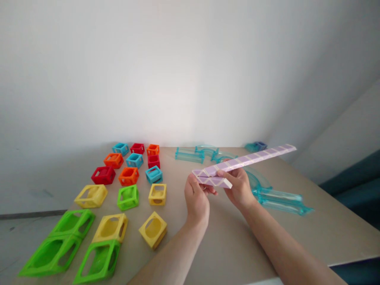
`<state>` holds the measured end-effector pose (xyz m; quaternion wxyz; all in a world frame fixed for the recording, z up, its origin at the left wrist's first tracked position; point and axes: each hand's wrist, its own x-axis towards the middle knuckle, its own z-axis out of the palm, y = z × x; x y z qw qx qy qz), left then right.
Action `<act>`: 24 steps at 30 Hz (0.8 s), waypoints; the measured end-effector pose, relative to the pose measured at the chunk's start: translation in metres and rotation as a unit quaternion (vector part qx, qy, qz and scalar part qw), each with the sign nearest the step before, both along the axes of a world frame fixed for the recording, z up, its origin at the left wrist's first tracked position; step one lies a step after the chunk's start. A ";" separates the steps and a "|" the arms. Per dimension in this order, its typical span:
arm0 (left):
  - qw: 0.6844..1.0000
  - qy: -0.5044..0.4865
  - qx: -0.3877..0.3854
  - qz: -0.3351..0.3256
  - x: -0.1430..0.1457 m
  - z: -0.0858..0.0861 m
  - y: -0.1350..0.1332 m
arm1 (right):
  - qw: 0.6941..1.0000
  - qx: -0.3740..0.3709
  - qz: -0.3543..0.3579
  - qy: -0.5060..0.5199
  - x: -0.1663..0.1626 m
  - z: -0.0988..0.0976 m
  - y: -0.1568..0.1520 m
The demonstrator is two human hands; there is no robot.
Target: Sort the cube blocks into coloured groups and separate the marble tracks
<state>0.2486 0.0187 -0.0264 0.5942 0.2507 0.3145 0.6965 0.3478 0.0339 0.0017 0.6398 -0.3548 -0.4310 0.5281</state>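
A long lilac strip (252, 158) crossed by pale lines, which looks like paper, is raised over the table. It doubles back on itself at the left end, with a shorter flap (215, 181) below the long part. My left hand (197, 198) pinches the folded end between thumb and fingers. Farther along, my right hand (239, 186) grips the strip with the thumb on its near side; the fingers behind are partly hidden. The long end sticks out to the right, slanting upward. Clear blue track pieces (280, 200) lie behind and beside my right hand.
Several hollow blocks stand in rows on the left of the table (225, 245), among them a yellow one (153, 234), a green one (128, 197) and a red one (103, 175). More clear blue pieces (189, 154) lie near the wall. A dark blue item (261, 145) sits at the back right.
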 end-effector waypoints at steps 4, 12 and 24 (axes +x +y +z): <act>0.995 0.087 0.029 0.038 -0.002 0.001 -0.004 | 0.999 0.001 -0.039 -0.008 0.003 0.004 0.000; 0.982 0.167 0.044 0.069 -0.007 0.000 -0.004 | 1.000 -0.010 0.010 -0.022 0.014 -0.001 0.007; 0.964 0.251 0.056 0.067 -0.005 -0.003 -0.008 | 0.998 -0.002 -0.046 -0.039 -0.010 -0.014 -0.006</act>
